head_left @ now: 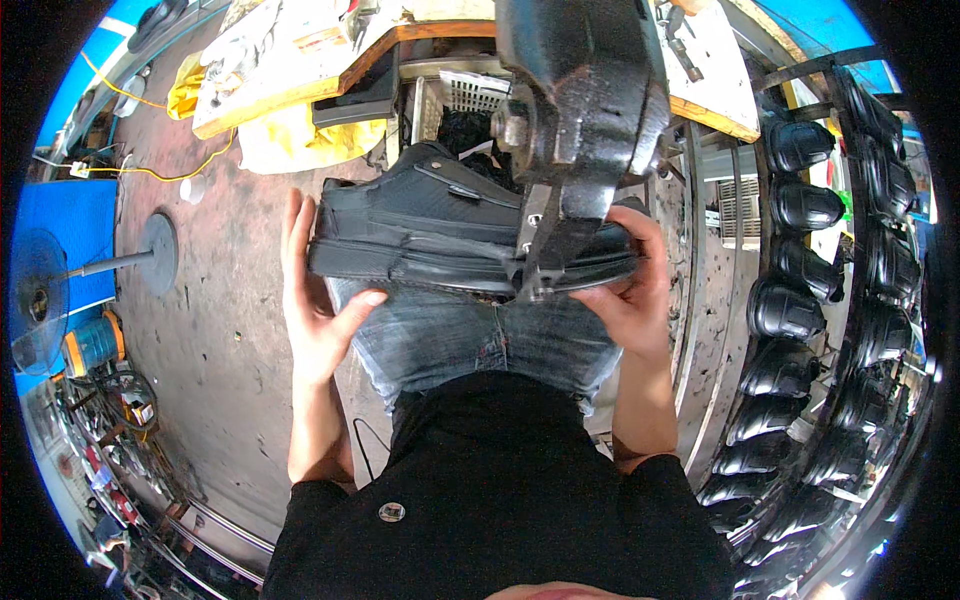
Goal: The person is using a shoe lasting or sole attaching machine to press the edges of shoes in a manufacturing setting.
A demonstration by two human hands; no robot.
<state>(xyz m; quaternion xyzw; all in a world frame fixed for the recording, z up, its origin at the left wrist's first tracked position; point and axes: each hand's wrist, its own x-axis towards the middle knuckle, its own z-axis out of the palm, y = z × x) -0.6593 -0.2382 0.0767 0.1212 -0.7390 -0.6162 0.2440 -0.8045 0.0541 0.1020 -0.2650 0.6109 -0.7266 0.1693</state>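
Note:
A black shoe lies sideways across in front of me, above my lap. Over its right half comes down a heavy black machine head, whose narrow metal foot reaches to the shoe's near edge. My right hand wraps the shoe's right end, fingers on the far side and thumb along the near edge. At the shoe's left end, my left hand has its fingers stretched out alongside and its thumb spread apart below the near edge. The machine head covers part of the shoe.
Racks with several black shoes stand on the right. Ahead is a wood-edged worktable, with a yellow bag under its edge and a crate near the machine. A standing fan and a yellow cable are on the left.

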